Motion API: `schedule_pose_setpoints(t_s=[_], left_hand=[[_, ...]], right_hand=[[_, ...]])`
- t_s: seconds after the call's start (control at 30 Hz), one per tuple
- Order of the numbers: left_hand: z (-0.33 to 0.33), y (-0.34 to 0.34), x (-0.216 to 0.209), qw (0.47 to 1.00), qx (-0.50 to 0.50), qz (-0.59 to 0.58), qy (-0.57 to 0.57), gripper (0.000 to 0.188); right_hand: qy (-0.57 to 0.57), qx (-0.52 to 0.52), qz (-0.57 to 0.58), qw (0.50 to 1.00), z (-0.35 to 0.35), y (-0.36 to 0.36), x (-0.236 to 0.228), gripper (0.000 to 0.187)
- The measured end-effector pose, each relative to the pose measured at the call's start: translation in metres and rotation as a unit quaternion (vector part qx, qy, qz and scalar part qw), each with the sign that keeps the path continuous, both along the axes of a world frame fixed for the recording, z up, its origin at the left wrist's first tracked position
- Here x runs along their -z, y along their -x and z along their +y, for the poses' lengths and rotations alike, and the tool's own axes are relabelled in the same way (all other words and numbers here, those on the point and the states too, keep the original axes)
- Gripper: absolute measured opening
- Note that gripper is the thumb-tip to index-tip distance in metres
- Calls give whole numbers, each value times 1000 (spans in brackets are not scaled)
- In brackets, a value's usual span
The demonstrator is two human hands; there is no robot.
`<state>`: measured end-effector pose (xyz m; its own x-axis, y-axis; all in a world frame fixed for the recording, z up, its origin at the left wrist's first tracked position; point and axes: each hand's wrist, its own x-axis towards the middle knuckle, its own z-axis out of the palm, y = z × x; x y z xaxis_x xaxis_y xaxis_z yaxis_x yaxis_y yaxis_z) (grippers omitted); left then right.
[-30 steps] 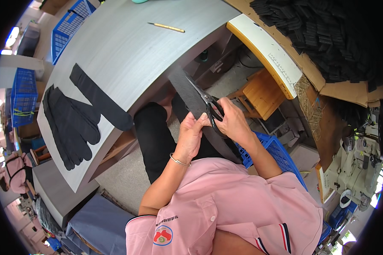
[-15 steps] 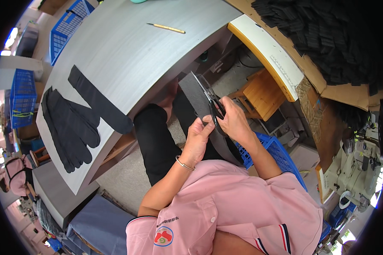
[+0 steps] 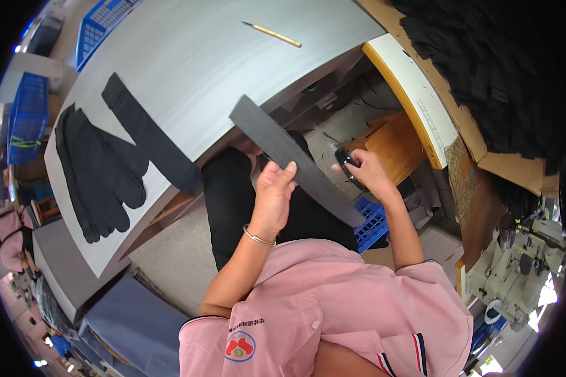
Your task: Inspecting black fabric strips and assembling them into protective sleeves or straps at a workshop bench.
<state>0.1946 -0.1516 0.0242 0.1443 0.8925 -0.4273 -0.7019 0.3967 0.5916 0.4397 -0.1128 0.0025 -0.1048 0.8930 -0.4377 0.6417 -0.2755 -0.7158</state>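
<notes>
My left hand (image 3: 275,188) pinches a long dark grey fabric strip (image 3: 308,173) near its middle, thumb on top. The strip slants over my lap, its upper end reaching toward the table edge. Apart from the strip, to its right, my right hand (image 3: 370,171) is closed round black-handled scissors (image 3: 349,164); their blades are blurred. On the table's left lie a fanned pile of black fabric pieces (image 3: 100,176) and one separate black strip (image 3: 148,129), whose rounded end reaches the table edge.
A pointed tool with a wooden handle (image 3: 273,34) lies on the grey table (image 3: 188,56). At the right are a cardboard box (image 3: 512,173) heaped with black pieces (image 3: 484,81), a white, wood-edged board (image 3: 415,94), a wooden stool (image 3: 399,147) and a blue basket (image 3: 372,220).
The scissors have come away from the strip and moved right with my right hand. My left hand has shifted slightly left, and the strip now stretches out flatter toward the table.
</notes>
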Motion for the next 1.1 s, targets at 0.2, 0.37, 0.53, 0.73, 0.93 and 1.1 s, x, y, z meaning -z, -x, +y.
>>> schedule_pose_setpoints(t_s=[0.2,0.37,0.53,0.73,0.93,1.1], left_hand=[[20,34,-5,996,-91,11,17,7],[22,54,-10,991,-110,69,-2,8],[24,73,-38,970,-201,126,-46,13],[28,97,-74,913,-302,201,-187,23],[9,67,-84,708,-230,563,-359,26],[-29,21,-48,740,-93,550,-376,47]], right_hand=[[-324,49,-79,942,70,32,-47,43],[-394,84,-173,899,177,46,-60,46],[-413,33,-248,876,254,50,-39,37],[-555,13,-243,796,230,64,-25,27],[-90,78,166,979,120,104,-43,53],[183,88,380,902,92,111,-49,59]])
